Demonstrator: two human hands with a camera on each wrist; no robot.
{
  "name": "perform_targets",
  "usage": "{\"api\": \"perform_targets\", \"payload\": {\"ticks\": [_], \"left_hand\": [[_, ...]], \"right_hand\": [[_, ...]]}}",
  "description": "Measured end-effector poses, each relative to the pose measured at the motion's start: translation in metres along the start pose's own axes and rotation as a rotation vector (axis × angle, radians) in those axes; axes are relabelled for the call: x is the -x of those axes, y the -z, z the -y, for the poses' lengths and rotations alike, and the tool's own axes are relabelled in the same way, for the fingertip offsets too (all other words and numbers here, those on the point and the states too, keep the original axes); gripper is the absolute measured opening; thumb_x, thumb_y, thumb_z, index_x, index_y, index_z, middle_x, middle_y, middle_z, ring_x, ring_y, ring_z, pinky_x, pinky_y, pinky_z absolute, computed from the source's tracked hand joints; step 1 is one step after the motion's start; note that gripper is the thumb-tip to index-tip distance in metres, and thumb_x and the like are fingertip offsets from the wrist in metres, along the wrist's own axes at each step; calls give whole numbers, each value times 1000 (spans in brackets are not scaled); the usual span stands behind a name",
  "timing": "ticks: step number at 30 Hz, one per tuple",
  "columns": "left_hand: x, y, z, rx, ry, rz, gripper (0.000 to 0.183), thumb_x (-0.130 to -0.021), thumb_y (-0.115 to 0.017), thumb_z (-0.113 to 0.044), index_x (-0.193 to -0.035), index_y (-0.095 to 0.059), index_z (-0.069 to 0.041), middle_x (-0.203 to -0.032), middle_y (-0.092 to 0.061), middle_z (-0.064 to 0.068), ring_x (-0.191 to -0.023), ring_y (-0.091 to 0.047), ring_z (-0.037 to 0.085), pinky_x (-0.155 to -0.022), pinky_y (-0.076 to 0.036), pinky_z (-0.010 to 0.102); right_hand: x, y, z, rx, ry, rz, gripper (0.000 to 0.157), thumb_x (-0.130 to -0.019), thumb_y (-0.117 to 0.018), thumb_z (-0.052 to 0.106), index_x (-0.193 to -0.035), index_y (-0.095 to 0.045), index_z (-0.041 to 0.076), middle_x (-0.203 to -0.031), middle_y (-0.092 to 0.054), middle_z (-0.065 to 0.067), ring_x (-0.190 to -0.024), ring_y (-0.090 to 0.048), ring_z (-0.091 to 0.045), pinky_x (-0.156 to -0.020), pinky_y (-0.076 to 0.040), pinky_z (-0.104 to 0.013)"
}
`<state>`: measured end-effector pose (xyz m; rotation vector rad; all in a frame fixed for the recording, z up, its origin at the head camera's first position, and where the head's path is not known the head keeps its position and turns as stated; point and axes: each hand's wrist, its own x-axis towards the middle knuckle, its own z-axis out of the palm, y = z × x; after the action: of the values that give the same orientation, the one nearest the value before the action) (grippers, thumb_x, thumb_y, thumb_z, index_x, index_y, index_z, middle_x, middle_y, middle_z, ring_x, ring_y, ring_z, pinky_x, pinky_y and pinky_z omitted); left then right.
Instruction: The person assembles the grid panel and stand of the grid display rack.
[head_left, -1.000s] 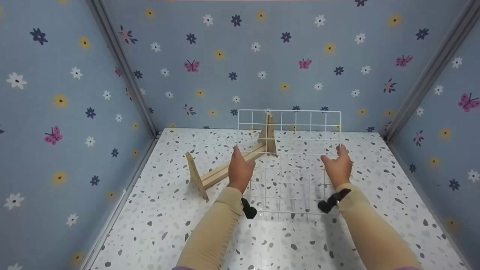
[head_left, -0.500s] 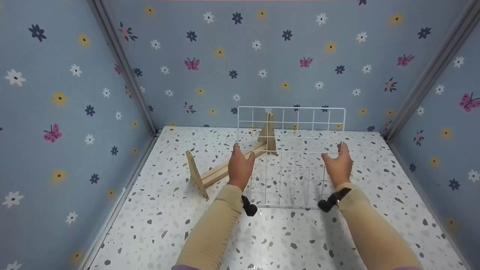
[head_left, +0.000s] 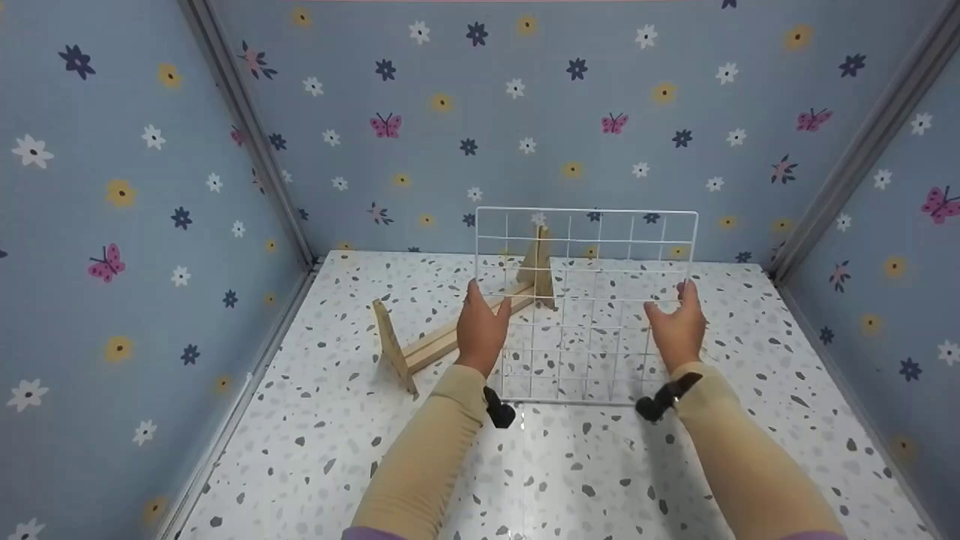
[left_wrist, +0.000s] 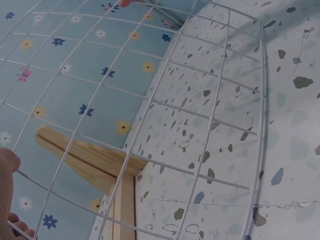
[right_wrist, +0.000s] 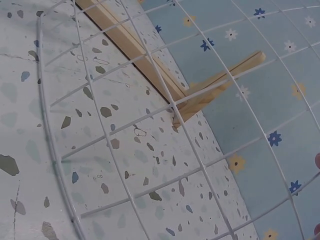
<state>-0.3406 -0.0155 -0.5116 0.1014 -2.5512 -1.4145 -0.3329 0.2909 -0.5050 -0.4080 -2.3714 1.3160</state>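
Both hands hold a white wire grid panel (head_left: 585,210) by its two sides, the top edge raised and the lower edge nearer me. At its left side my left hand (head_left: 482,328) grips the rim, thumb toward the mesh. My right hand (head_left: 676,328) grips the opposite side in the same way. Behind the panel stands a wooden stand, its pale crossbar (head_left: 435,349) joining a left end piece (head_left: 391,349) and a far end piece (head_left: 545,274). Through the mesh, the left wrist view shows one wooden end piece (left_wrist: 90,157); the right wrist view shows another (right_wrist: 220,90).
The white speckled tabletop (head_left: 315,442) lies beneath everything. Blue flowered walls (head_left: 450,90) enclose it at the back and both sides, with grey metal posts (head_left: 251,135) at the corners. A black wrist mount (head_left: 499,411) sits on the left sleeve.
The wire grid panel has tipped more upright: its top edge has risen and its lower edge has moved away from me. Both hands keep their grip; the wooden stand stays put.
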Motion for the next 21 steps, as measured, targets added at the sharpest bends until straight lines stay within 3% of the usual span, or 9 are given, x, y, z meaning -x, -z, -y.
{"api": "perform_targets", "payload": {"ticks": [9, 17, 21], "left_hand": [[1, 4, -2, 22, 0, 10, 82, -102, -62, -37, -160, -18, 0, -161, -32, 21, -138, -47, 35, -107, -45, 49], [-1, 5, -3, 25, -19, 15, 83, -102, -61, -40, -160, -18, 0, -161, -32, 21, -141, -44, 34, -109, -43, 48], [-2, 6, -2, 32, -30, 16, 83, -102, -60, -41, -160, -17, -1, -162, -30, 19, -143, -41, 33, -111, -41, 47]], "right_hand": [[-1, 0, 1, 3, 9, 0, 72, -97, -68, 22, -156, -31, 6, -160, -36, -17, -148, -32, -32, -121, -26, -44], [0, 2, 4, -9, -4, 22, 83, -98, -67, 22, -162, -17, 7, -163, -31, -14, -151, -28, -29, -123, -22, -42], [0, 3, 6, -13, -11, 25, 83, -98, -67, 22, -162, -17, 8, -163, -30, -13, -151, -27, -29, -123, -22, -43]]}}
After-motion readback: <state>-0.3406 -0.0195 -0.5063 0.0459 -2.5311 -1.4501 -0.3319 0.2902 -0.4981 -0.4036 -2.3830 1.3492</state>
